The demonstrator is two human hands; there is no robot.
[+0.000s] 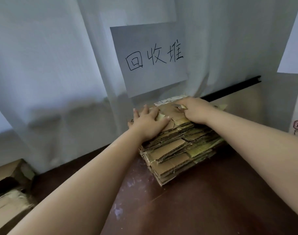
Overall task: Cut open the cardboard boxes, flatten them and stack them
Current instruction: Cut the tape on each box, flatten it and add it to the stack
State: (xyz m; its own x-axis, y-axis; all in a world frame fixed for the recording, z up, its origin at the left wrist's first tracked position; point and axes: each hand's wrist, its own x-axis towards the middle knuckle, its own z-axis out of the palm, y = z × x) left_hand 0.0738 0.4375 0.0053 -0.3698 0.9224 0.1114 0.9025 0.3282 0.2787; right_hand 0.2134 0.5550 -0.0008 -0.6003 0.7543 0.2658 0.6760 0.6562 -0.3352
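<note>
We see the dark table (pixel 212 200) | stack of flattened cardboard (pixel 177 153) on it | left hand (pixel 149 122) flat on top, fingers spread | right hand (pixel 195 109) pressing, fingers curled, grip unclear | behind, paper sign (pixel 150 58) on curtain (pixel 43 65)

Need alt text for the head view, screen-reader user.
Two bare hands press on a stack of flattened brown cardboard boxes on a dark reddish-brown table: left hand flat with spread fingers, right hand curled at the top sheet. Behind, a grey paper sign with handwritten Chinese characters hangs on white curtain.
</note>
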